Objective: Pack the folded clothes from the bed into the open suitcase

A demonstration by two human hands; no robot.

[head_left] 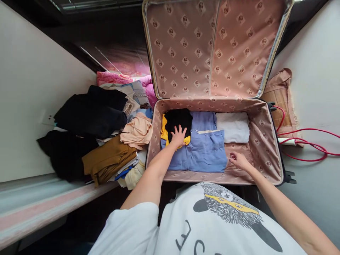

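Note:
My left hand [178, 137] lies with spread fingers on a folded black garment [178, 118] in the left part of an open suitcase [265, 150]. A yellow garment [164, 131] shows from beneath the black one. My right hand [239, 161] hovers low over the suitcase floor, its fingers loosely curled and apart, holding nothing visible. Just left of it lie folded blue trousers or similar cloth [208, 152]. Behind them sit another blue folded piece [203, 120] and a folded pale grey-white garment [233, 126].
The suitcase lid [217, 53] stands raised at the back. Left of the case is a heap of clothes, with black garments [90, 113], a brown one [108, 157] and a peach one [138, 131]. A red cable [313, 141] and a woven mat [281, 102] lie at right.

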